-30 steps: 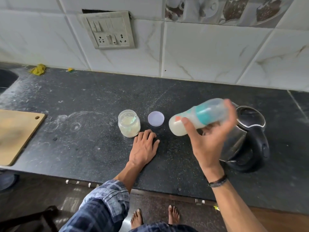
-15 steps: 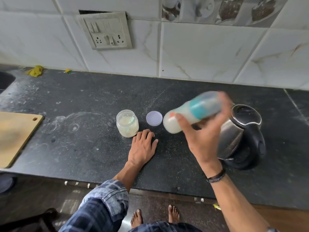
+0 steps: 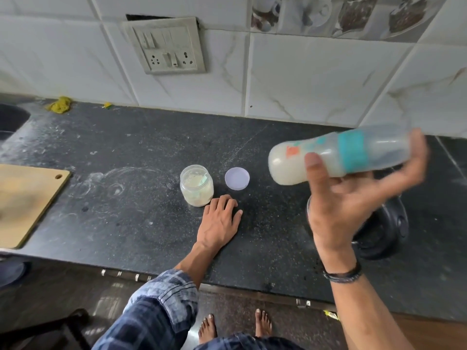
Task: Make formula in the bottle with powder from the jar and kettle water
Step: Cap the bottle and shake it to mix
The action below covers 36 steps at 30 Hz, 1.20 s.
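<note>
Above the counter (image 3: 126, 210), right side, the bottle (image 3: 338, 157) was airborne, touching nothing but the right hand (image 3: 348, 205). Long axis was near horizontal: base pointing left, capped end to the right and tilted slightly up. Milky liquid had pooled at the base end, and the teal collar sat past the middle, toward the right. The right hand gripped it from below and the near side, thumb across the body, fingers wrapped round the capped end. Hand and bottle were both blur-smeared, so my read was mid-shake, the mixing step, with powder and water already inside.

Under and behind that hand stood the kettle (image 3: 381, 231), mostly hidden by it. Left of the bottle base, the lid (image 3: 237, 178) lay flat on the counter. The jar (image 3: 197, 185) was just beside it, further left, open, with powder inside. The left hand (image 3: 218, 221) lay flat on the counter, fingers straight, holding nothing, fingertips just beside the jar's base. Couldn't tell whether they touched it.

Relation that mattered: setting the bottle down would need the axis swung upright, base down. The base already faced the bare patch between lid and kettle. The left hand was nearer to lid and jar, so recapping looked like its job. Risk: the kettle was right under the swing.
</note>
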Tool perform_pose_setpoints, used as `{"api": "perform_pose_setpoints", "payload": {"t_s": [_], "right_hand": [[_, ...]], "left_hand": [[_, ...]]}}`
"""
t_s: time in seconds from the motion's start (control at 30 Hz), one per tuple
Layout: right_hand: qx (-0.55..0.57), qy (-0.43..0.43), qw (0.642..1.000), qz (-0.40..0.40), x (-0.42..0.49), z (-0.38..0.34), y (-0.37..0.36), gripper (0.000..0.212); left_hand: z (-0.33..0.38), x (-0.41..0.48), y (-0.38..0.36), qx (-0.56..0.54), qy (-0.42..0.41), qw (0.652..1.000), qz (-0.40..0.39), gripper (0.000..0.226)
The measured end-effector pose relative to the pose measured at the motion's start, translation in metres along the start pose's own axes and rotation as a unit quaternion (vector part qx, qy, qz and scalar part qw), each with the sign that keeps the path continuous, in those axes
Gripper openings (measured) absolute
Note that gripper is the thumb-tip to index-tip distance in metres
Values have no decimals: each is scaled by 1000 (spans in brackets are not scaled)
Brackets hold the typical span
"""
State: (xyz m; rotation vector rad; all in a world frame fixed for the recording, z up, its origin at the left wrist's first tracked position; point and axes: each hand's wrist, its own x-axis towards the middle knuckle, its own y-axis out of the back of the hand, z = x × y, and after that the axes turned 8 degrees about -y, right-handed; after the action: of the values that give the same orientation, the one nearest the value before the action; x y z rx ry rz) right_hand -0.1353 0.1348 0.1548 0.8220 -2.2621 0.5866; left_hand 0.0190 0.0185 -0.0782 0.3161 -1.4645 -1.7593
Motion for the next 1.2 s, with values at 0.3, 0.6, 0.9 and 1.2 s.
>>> {"api": "perform_pose_setpoints", "payload": {"t_s": [0.3,0.6,0.9,1.2], "right_hand": [[-53,45,997,26,3,1,9,95],[-77,37,996,27,0,-1,11,98],[-65,-5,996,67,-6,1,18,112],[-51,64,995,50,-1,-6,15,102]], "left_hand": [[2,1,2,-4,4,1000,-6,26],[2,1,2,0,3,1000,-12,27],[0,0,1,1,2,1000,-7,27],[0,0,-1,-1,4,1000,-3,28]]}}
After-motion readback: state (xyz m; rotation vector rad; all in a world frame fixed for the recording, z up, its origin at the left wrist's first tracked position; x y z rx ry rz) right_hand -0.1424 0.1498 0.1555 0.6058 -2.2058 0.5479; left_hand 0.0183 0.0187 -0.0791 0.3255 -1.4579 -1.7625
